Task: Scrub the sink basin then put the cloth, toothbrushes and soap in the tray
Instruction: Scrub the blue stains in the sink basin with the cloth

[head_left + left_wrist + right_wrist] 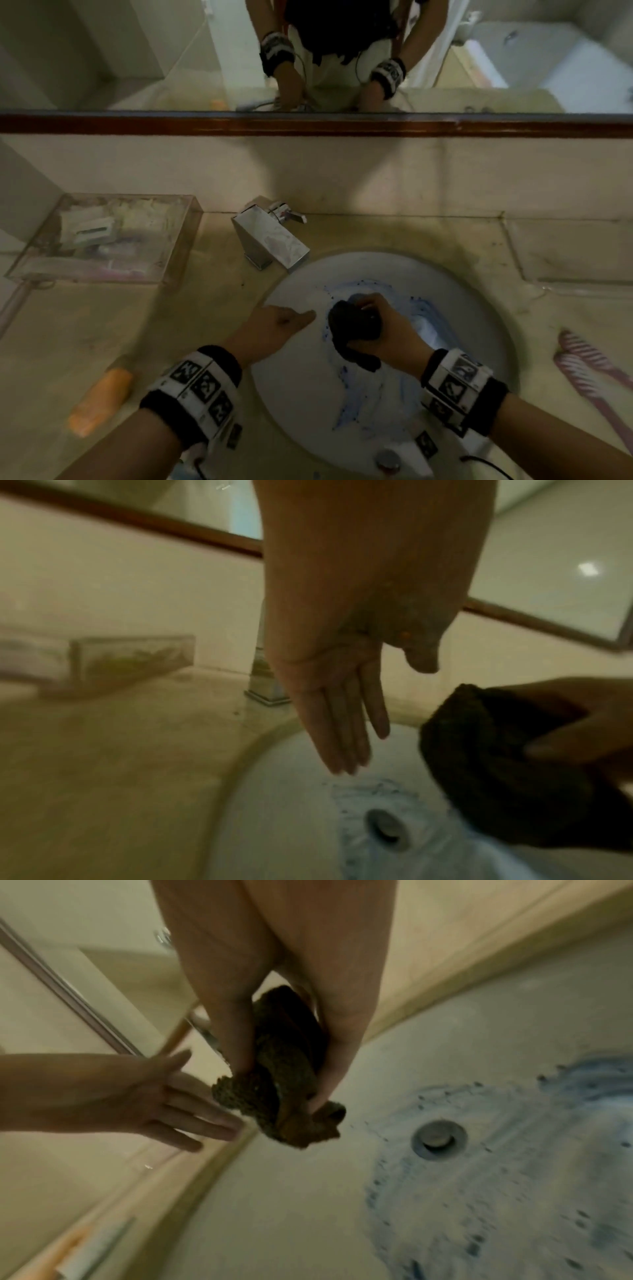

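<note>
My right hand [373, 329] grips a bunched dark cloth [352, 329] [284, 1085] [489, 772] above the white sink basin [308, 383], which is smeared with blue cleaner around the drain [438, 1139] [387, 829]. My left hand [277, 320] [342, 718] hovers over the basin's left rim with straight fingers, holding nothing, just left of the cloth. Two pink striped toothbrushes [589, 366] lie on the counter right of the basin. An orange soap bar [99, 399] lies on the counter at the left. The clear tray [102, 240] stands at the back left.
A chrome tap [270, 240] stands behind the basin. The tray holds small packets and a pink item. A mirror with a brown frame [308, 123] runs along the wall above the counter [171, 325].
</note>
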`<action>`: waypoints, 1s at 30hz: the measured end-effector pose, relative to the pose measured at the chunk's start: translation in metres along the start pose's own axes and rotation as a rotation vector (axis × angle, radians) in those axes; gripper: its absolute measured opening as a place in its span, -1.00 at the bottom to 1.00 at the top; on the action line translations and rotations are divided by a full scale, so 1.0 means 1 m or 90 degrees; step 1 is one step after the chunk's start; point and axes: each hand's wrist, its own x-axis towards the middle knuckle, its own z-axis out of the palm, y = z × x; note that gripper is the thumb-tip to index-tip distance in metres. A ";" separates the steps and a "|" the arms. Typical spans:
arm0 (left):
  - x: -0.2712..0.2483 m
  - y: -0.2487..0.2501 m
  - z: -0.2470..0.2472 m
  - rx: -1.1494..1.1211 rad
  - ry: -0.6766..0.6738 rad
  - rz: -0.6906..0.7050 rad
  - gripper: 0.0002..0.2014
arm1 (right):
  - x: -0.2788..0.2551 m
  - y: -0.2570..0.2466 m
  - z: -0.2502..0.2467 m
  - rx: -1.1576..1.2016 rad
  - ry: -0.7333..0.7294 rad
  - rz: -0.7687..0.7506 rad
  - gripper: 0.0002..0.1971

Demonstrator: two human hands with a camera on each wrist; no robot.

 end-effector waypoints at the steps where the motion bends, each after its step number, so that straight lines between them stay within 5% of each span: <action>1: -0.001 0.008 0.005 -0.051 -0.034 0.004 -0.55 | -0.005 -0.006 0.000 0.022 0.019 -0.005 -0.49; 7: 0.010 0.020 0.034 -0.137 -0.050 0.120 -0.45 | -0.032 -0.018 0.012 0.128 0.034 -0.021 -0.34; 10: 0.016 0.016 0.037 0.048 -0.006 0.131 -0.83 | -0.046 -0.010 0.001 0.068 -0.062 0.013 -0.34; 12: 0.018 0.014 0.039 0.245 0.010 0.147 -0.77 | -0.057 0.006 -0.018 -0.079 -0.094 0.018 -0.41; 16: 0.013 0.004 0.056 0.522 -0.180 0.119 -0.61 | -0.085 0.052 -0.075 -0.413 -0.067 0.089 -0.44; 19: 0.002 0.007 0.078 0.616 -0.354 0.126 -0.82 | -0.112 0.081 -0.109 -0.490 -0.036 0.141 -0.48; 23: -0.001 0.026 0.097 0.699 -0.514 0.141 -0.69 | -0.134 0.106 -0.119 -0.579 -0.061 0.170 -0.46; 26: 0.002 0.030 0.104 0.742 -0.537 0.144 -0.91 | -0.139 0.112 -0.117 -0.625 -0.113 0.182 -0.41; 30: 0.016 0.023 0.115 0.800 -0.503 0.127 -0.92 | -0.133 0.111 -0.119 -0.636 -0.169 0.189 -0.23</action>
